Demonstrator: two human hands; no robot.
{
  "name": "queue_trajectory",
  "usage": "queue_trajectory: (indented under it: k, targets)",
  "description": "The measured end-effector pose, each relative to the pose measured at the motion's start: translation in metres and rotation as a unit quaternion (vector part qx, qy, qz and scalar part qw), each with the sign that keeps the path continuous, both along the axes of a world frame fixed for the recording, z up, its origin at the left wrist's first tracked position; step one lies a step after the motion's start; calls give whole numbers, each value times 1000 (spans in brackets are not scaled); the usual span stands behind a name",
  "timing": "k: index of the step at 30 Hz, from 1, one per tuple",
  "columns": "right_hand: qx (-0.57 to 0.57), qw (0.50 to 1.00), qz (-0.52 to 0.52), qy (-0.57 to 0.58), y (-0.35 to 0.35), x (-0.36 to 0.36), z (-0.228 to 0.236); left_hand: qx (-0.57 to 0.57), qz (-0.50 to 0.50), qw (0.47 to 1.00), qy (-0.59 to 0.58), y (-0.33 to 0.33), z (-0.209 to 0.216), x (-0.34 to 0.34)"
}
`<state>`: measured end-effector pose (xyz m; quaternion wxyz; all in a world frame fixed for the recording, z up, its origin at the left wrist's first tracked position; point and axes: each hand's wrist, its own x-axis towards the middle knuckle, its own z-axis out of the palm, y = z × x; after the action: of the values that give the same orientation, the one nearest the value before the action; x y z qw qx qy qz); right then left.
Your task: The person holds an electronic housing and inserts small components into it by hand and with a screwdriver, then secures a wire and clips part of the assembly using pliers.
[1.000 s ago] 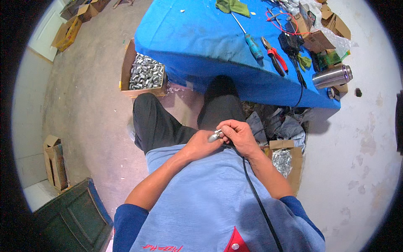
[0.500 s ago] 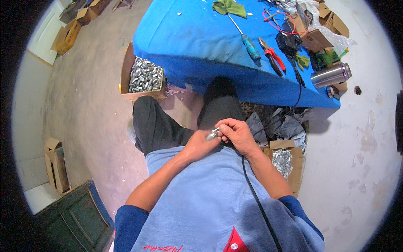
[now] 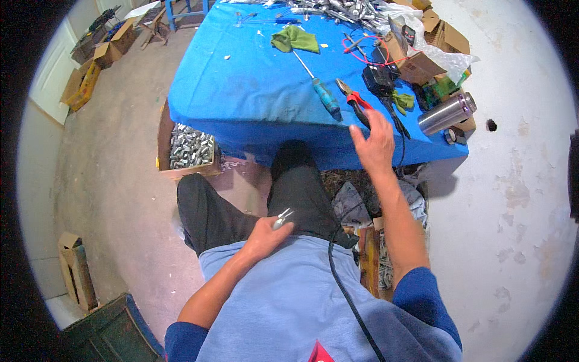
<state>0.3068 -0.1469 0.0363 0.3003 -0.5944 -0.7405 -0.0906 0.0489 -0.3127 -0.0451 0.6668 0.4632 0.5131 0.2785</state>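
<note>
Over my lap, my left hand (image 3: 266,237) is closed round a small silver metal piece with two thin prongs (image 3: 281,219). Its rounded end is partly hidden by my fingers. At the table's near edge, my right hand (image 3: 376,145) reaches out with thumb and fingers apart. It overlaps the red-and-black handles of a pair of pliers (image 3: 356,102); whether it touches them I cannot tell. Left of the pliers lies a screwdriver (image 3: 326,96) with a blue handle, its tip by a green cloth (image 3: 295,39).
A blue cloth covers the table (image 3: 241,78). Silver metal parts (image 3: 344,9) lie piled at its far side. A steel flask (image 3: 447,113) and a black adapter (image 3: 379,78) lie right. A cardboard box of metal pieces (image 3: 192,146) stands beside it. A black cable (image 3: 344,283) crosses my shirt.
My right hand has left the silver piece and moved forward to the pliers. My left hand keeps the piece, now lower and further left. The view has tilted up toward the table.
</note>
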Motion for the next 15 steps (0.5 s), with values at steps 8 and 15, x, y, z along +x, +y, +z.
queue_trajectory:
  k: [8, 15]
  targets:
    - [-77, 988, 3, -131, 78, 55, -33, 52, -1, 998, 47, -2, -3, -4]
    - [-346, 898, -76, 259, 69, 64, -10, 54, 48, 996, 44, -3, -22, -3]
